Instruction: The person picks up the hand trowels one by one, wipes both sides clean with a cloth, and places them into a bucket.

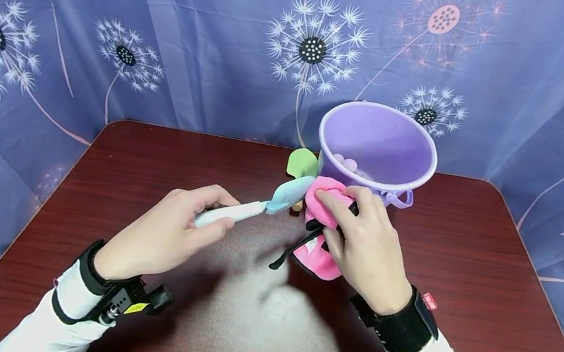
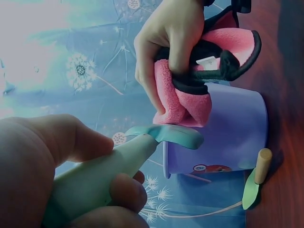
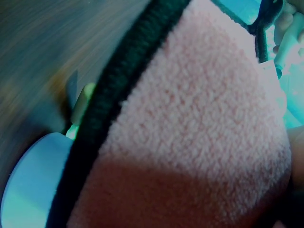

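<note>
Left hand (image 1: 170, 232): grips pale-blue plastic scoop (image 1: 254, 209)
Right hand (image 1: 367, 245): pinches pink fleece cloth (image 1: 321, 209)
Round purple plastic bucket (image 1: 395, 141): beyond right hand

Purple bucket (image 1: 394, 147) upright near back edge of dark red-brown counter (image 1: 468, 261); rounded lilac shapes (image 1: 349, 165) inside. Green-bladed tool (image 1: 302, 163), wooden handle, just beside bucket. Behind: blue curtain (image 1: 215, 36), white and pink dandelion print.

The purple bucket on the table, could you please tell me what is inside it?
Inside the purple bucket, a few rounded lilac things show toward the near left. The bucket's near side covers what lies lower, so anything else there cannot be seen.
</note>
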The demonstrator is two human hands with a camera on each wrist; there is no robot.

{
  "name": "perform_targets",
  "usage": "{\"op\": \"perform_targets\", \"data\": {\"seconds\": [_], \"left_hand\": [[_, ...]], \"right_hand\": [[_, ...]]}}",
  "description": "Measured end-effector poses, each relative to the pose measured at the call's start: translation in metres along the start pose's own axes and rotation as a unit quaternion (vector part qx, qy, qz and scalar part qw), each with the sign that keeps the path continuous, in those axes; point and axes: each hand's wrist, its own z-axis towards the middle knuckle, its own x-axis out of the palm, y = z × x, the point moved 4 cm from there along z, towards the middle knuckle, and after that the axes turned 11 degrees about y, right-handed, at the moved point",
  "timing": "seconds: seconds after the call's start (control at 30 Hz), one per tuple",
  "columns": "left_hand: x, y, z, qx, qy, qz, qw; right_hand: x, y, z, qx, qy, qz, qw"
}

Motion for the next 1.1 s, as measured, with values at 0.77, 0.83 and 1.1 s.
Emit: {"op": "perform_targets", "data": {"seconds": [0.77, 0.83, 1.1], "left_hand": [[0.012, -0.005, 0.002, 0.000, -0.001, -0.006, 1.0000], [0.013, -0.005, 0.003, 0.001, -0.002, -0.005, 1.0000], [0.017, -0.005, 0.005, 0.010, -0.012, 0.005, 0.9999]], "right_hand": [[0.005, 0.006, -0.001, 0.014, 0.036, -0.009, 0.999], [0.006, 0.008, -0.001, 0.008, 0.039, -0.007, 0.999], [0.008, 0.015, -0.001, -0.028, 0.054, 0.007, 0.998]]}}
